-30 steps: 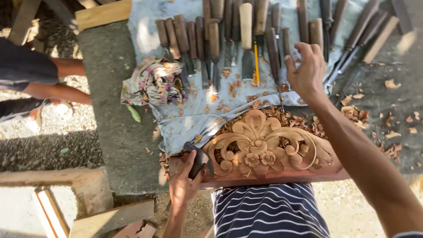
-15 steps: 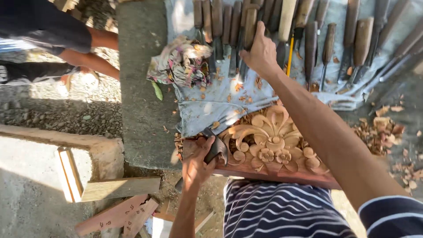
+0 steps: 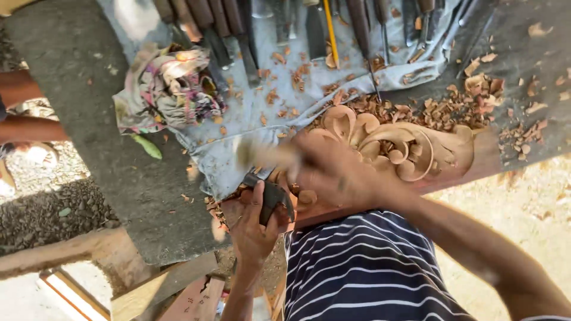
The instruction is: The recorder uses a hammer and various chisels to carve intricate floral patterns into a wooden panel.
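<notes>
Grey concrete makes up the desk (image 3: 89, 148), rough and sunlit, with gravel and pale timber offcuts on the ground to its left. A light blue-grey cloth (image 3: 262, 113) is spread over it, and along the cloth's far edge lies a row of wood-handled chisels (image 3: 232, 30) with a yellow pencil (image 3: 331, 30) among them. A crumpled patterned rag (image 3: 169, 89) sits at the cloth's left side. Reddish wood shavings (image 3: 452, 107) are strewn across cloth and concrete around the carved wooden panel (image 3: 404, 148), which lies at the near edge of the desk, its scrolls and leaves cut in relief. The left hand (image 3: 256, 229) is clenched on a dark mallet (image 3: 273, 199) just at the panel's left end. The right hand (image 3: 333, 172) is blurred over the panel's left half; a pale handle-like streak shows at it, but whether its grip is closed I cannot tell. Another person's bare arms (image 3: 24, 113) show at the far left.
</notes>
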